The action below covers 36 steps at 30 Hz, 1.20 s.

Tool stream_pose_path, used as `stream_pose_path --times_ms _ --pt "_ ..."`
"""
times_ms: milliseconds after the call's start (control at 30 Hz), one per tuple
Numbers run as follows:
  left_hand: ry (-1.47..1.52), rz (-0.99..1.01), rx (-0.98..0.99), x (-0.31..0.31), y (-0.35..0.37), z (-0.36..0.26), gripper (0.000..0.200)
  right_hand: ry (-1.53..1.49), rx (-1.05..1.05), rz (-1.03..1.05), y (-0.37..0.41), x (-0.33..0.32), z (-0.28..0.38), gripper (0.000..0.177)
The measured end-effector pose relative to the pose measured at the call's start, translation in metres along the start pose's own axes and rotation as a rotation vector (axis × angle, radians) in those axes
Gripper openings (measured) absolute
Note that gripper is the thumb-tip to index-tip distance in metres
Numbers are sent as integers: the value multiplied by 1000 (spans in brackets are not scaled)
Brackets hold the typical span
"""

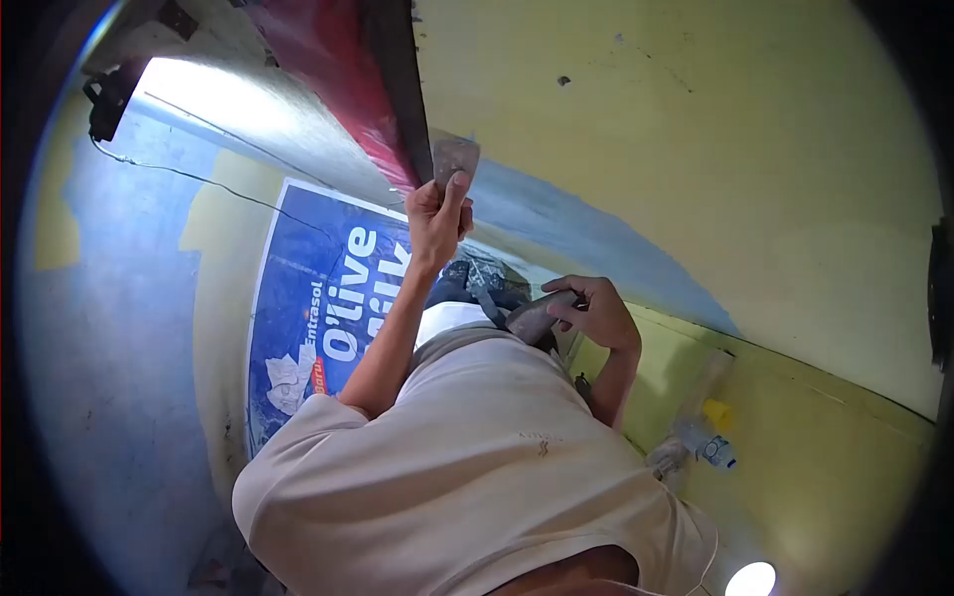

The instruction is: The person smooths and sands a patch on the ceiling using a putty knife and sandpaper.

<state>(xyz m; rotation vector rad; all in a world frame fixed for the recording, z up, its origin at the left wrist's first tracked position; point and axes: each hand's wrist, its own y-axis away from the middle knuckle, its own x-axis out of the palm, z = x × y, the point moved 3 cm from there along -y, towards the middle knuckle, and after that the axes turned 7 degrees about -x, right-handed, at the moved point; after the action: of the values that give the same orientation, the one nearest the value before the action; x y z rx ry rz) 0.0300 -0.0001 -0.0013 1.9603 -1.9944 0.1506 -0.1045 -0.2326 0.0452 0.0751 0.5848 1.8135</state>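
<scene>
The left hand (437, 214) has its grip pinched on a putty knife (455, 159) flat against the yellow wall (696, 149) by the red frame (343, 60), while the right hand (596, 313) clutches a second scraper (535, 320). Looks mid-skim; the next stroke wants steady, flat pressure.

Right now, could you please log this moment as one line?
left hand: grips scraper, raised at yellow wall | right hand: grips second scraper, lower | nearby: blue poster

The scraper (455, 159) adjoins the frame (402, 89) left of the wall (696, 149); the banner (318, 308) lies below, the putty knife (532, 320) to its right.
</scene>
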Motion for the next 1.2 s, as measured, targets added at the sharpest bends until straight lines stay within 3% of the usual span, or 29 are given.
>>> stream_pose_path --times_ms 700,733,833,1200 --pt "22 -15 50 4 8 -11 46 -68 -29 44 2 11 -10 33" --pt "33 -38 16 9 9 -20 45 -50 39 28 5 11 -6 33" --pt "-70 -48 58 7 5 -18 45 -13 -16 36 6 10 -12 33" --pt "33 -40 29 3 8 -5 46 -35 17 36 6 8 -9 33"
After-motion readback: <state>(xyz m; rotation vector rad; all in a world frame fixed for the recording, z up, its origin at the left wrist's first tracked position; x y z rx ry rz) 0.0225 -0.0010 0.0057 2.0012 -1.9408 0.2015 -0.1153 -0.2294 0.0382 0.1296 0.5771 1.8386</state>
